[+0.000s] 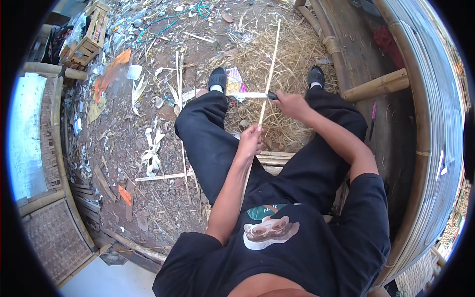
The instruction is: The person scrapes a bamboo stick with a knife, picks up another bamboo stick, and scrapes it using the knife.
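Pale strip (272, 62): long, narrow; slants between the person's legs, far end above the straw heap, middle in the left hand, lower length along the left forearm. Near end hard to make out against dark clothing.

Ground (166, 121): littered with scraps, many too small to identify; cut off by the dark lens rim.

Bamboo frame (422, 128): at right, bowed by the lens; outer parts run out of view.

Woven panel (57, 230): lower left, its outer side cut off by the rim.

Straw heap (297, 49): loose, between and beyond the feet; near portion partly hidden by the right arm and leg.

Slatted crate (81, 52): upper left; contents unclear.

Knife (247, 95): pale blade directed leftward toward the left shoe (217, 78), crossing the line of the strip near its handle. Handle largely hidden in the right hand. Whether the blade edge touches the strip cannot be told.

Left hand (251, 141): closed around the strip, undersides of the fingers hidden.

Right hand (292, 105): closed around the knife handle; fingertips not clearly shown.

Slender pink-ended object (373, 111): right of the right knee; kind cannot be told.
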